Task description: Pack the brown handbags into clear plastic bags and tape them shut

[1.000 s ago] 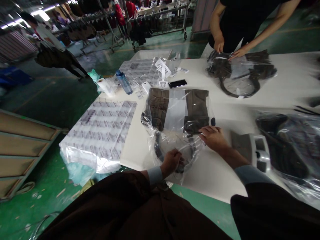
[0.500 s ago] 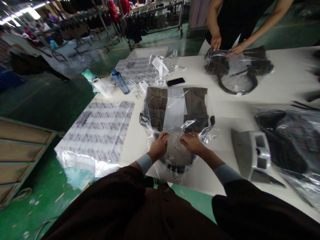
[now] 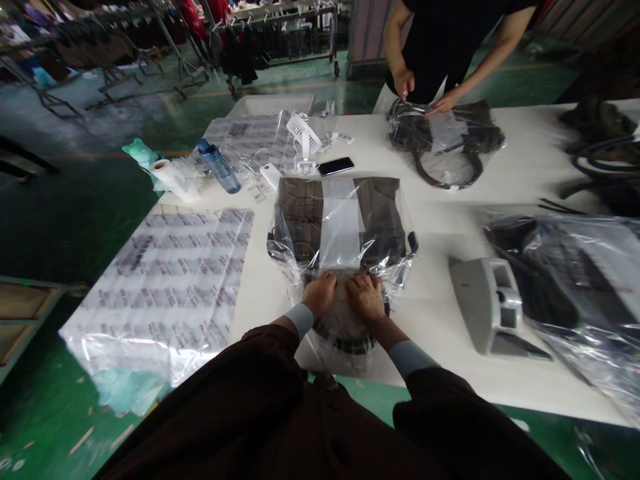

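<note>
A dark brown handbag (image 3: pixel 383 213) lies flat on the table in front of me, inside a clear plastic bag (image 3: pixel 345 312). A white paper strip (image 3: pixel 341 220) runs down its middle under the film. The bag's looped handle (image 3: pixel 353 345) points toward me. My left hand (image 3: pixel 320 295) is closed, with its fingers curled into the film just below the handbag's body. Close beside it, my right hand (image 3: pixel 367 297) lies palm down with bent fingers gripping the same film. Its fingertips are partly hidden.
Printed wrapping sheets (image 3: pixel 165 273) cover the table's left corner. A blue bottle (image 3: pixel 219 167), a phone (image 3: pixel 336 166) and a plastic roll (image 3: pixel 173 179) lie beyond. Right stand a grey tape dispenser (image 3: pixel 485 307) and another wrapped bag (image 3: pixel 565 273). A co-worker's hands (image 3: pixel 443 101) handle a wrapped handbag (image 3: pixel 445 137).
My right hand has moved closer to my left and turned palm down on the film. The view has swung right, so the table things sit further left.
</note>
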Tool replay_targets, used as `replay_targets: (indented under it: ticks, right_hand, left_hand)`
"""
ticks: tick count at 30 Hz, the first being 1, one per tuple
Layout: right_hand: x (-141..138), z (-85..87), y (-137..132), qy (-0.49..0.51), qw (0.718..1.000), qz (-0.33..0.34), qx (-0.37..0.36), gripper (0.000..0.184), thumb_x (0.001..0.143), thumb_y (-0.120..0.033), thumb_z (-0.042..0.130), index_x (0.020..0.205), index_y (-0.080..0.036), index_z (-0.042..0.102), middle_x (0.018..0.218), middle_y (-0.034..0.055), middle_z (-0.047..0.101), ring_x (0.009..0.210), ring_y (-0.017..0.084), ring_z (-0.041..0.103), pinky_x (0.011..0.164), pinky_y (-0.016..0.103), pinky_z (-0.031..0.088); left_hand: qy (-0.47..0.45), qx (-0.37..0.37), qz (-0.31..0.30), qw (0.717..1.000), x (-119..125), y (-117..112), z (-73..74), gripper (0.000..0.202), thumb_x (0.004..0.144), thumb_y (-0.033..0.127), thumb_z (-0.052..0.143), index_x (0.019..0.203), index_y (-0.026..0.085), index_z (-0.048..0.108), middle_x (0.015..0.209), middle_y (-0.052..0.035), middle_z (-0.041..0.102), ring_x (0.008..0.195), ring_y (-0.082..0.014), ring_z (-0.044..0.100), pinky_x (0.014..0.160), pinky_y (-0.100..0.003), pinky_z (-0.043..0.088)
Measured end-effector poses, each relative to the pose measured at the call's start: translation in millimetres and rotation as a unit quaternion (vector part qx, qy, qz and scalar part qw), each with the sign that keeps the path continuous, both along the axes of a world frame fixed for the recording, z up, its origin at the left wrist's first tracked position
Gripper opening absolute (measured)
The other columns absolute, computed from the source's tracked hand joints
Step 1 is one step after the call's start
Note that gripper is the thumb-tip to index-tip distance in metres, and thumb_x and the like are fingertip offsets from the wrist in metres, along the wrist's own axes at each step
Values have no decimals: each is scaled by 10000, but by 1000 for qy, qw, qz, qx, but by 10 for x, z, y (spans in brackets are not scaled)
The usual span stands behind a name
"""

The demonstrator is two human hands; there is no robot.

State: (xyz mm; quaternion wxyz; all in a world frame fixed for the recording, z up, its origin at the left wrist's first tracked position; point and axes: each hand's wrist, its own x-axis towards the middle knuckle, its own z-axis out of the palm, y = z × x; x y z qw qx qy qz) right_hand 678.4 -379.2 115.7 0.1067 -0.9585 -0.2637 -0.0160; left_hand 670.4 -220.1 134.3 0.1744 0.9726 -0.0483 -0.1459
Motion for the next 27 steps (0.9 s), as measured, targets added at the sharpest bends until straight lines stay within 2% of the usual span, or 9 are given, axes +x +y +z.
replay_targets:
  ticks: [2, 4, 7, 10, 14, 16, 20, 23, 27]
  right_hand:
    - [-2, -43, 22, 10, 1000, -5, -12, 241, 905, -246, 399, 959, -214, 632, 1051, 80, 609, 1060, 234, 437, 999, 442, 194]
    - [0, -81, 40, 10, 1000, -11, -14, 252, 908, -257, 393, 983, -214, 630, 1075, 84, 604, 1059, 239, 434, 987, 434, 210]
    - [6, -129, 56, -6, 1000, -24, -4, 270, 915, -273, 379, 1030, -205, 614, 1091, 85, 601, 1034, 235, 441, 975, 414, 225]
    - [4, -149, 59, -27, 999, -40, 12, 269, 912, -282, 394, 1062, -187, 596, 1124, 87, 590, 1033, 230, 441, 958, 394, 247]
    - [-12, -115, 59, -39, 999, -15, 1, 249, 900, -266, 409, 1030, -210, 613, 1174, 85, 567, 1082, 245, 417, 943, 409, 249]
    - [-18, -86, 69, -22, 1000, 8, -19, 240, 894, -268, 416, 990, -229, 632, 1132, 80, 584, 1044, 247, 431, 906, 408, 264]
    - [11, -38, 99, 25, 999, 27, -36, 210, 876, -287, 461, 952, -236, 650, 1033, 77, 615, 991, 242, 457, 846, 394, 279]
    - [84, -5, 101, 57, 997, 33, -36, 206, 882, -281, 464, 958, -231, 648, 1026, 72, 627, 992, 231, 474, 849, 386, 272]
    - [185, 32, 83, 83, 995, 42, -36, 205, 894, -297, 458, 923, -224, 648, 1016, 60, 638, 1007, 222, 489, 866, 379, 263]
  left_hand:
    - [8, -7, 3, 1000, 3, 33, -36, 260, 904, 195, 344, 1044, 169, 561, 1103, -98, 575, 878, -206, 612, 756, -314, 487]
    - [-4, -36, -3, 999, -20, 67, -56, 299, 886, 169, 370, 1147, 183, 513, 1175, -96, 543, 919, -199, 606, 788, -317, 493]
    - [-66, -112, -34, 991, -111, 152, -51, 423, 860, 149, 413, 1280, 201, 401, 1309, -85, 447, 1099, -187, 530, 914, -315, 464]
    - [-125, -150, -57, 979, -237, 304, -14, 371, 873, 157, 409, 1242, 179, 441, 1294, -91, 448, 1200, -181, 445, 996, -319, 414]
    - [-128, -138, -75, 979, -345, 466, 69, 257, 897, 179, 391, 1100, 148, 545, 1127, -98, 548, 1063, -181, 512, 940, -332, 436]
    - [-110, -127, -117, 979, -358, 437, 116, 242, 904, 201, 391, 1069, 158, 564, 1063, -90, 576, 1005, -187, 526, 905, -350, 440]
    - [-79, -104, -196, 972, -334, 204, 168, 258, 909, 303, 406, 1059, 179, 575, 1056, -92, 578, 1000, -222, 515, 889, -388, 419]
    - [-66, -80, -194, 975, -297, 90, 151, 272, 917, 314, 380, 1048, 171, 571, 1064, -98, 573, 1002, -230, 509, 889, -390, 409]
    - [-67, -71, -200, 975, -266, 129, 90, 269, 914, 261, 383, 1113, 165, 537, 1096, -96, 569, 1016, -225, 505, 900, -378, 403]
